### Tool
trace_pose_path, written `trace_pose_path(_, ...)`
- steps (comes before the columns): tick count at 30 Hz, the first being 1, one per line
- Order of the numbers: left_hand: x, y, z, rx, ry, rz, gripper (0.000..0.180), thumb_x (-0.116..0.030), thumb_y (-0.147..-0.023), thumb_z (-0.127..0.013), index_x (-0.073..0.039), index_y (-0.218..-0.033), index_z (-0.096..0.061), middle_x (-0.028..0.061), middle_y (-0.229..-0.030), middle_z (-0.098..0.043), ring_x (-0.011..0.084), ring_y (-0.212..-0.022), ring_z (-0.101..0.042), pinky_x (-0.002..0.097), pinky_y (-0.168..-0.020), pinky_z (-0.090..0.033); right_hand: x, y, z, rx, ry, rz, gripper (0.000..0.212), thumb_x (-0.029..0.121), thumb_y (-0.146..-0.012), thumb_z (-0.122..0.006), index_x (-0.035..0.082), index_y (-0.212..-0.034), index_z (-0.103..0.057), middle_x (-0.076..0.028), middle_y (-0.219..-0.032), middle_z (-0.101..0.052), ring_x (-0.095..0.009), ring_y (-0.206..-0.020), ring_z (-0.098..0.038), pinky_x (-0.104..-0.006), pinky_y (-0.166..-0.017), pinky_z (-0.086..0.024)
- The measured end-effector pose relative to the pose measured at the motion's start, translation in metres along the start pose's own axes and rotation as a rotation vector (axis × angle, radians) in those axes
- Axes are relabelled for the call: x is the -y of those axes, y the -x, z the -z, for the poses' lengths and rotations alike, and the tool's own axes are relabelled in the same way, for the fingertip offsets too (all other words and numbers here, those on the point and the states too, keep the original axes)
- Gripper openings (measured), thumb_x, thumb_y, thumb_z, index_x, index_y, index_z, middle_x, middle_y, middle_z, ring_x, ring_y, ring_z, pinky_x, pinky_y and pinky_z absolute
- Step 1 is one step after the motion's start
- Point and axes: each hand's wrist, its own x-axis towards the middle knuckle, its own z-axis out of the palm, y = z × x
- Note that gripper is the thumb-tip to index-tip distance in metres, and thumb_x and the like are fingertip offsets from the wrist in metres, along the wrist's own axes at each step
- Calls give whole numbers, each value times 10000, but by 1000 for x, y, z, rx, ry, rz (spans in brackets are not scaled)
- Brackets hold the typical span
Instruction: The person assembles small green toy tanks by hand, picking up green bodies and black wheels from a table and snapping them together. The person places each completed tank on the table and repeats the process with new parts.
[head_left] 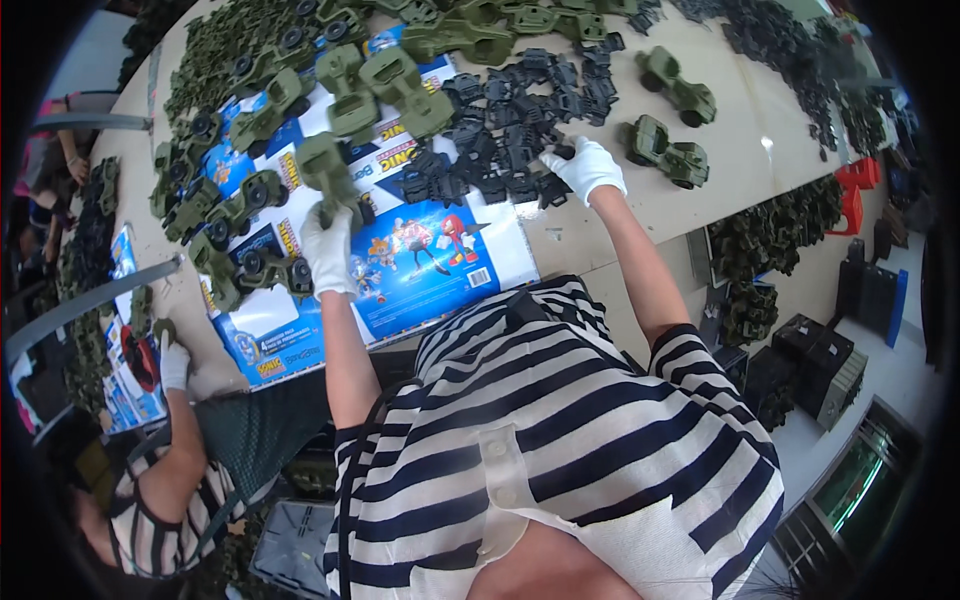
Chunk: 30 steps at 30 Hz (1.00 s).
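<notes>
My left hand (pixel 328 252), in a white glove, is closed around the near end of an olive-green toy vehicle body (pixel 322 165) above the printed card sheets. My right hand (pixel 590 172), also gloved, reaches to the near right edge of a heap of black plastic parts (pixel 515 110). Its fingers are bent together around a small black plastic part (pixel 552 188), partly hidden by the glove. Two green toy vehicles (pixel 668 152) with dark parts fitted stand to the right of that hand. More green vehicle bodies (pixel 405 90) lie beyond my left hand.
Blue printed card sheets (pixel 430 270) cover the table's near side. Loose green parts (pixel 215 70) are heaped at the far left, black parts (pixel 780 50) at the far right. A co-worker's gloved hand (pixel 174 362) works at lower left. Bins of green parts (pixel 770 240) stand beyond the right edge.
</notes>
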Motion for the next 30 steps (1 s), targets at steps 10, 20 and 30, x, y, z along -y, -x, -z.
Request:
trace_pose_path(10,-8,70,15,-480,-683,-587,503,-41,-802,-657,-52,-1298,-578,224,-1452,-460,454,-1380,-374,512,-1133,-318,-52,-37,-55,-298,64,301,664,307,-779,-737,182,-1402,-545,-193,-1494,-447,-385,-1246,-557,-443,-1028,-472)
trace_pose_path(20,18,74,-39,-548,264,116,984,-41,-749,-839,21,-1509,-218,159,-1307,-538,224,-1091,-589,341,-943,-506,-30,-5,-5,-300,-44,243,576,379,-897,-704,122,-1395,-570,-205,-1125,-667,-349,-979,-678,-408,-873,-539)
trace_pose_path(30,-93,124,-22,463,366,-21,953,-39,-751,-830,21,-1539,-297,134,-1208,-650,160,-996,-671,276,-813,-563,68,48,-8,837,-1313,541,576,300,-1012,-606,11,-1482,-442,-93,-1310,-618,-152,-1093,-597,-311,-966,-478)
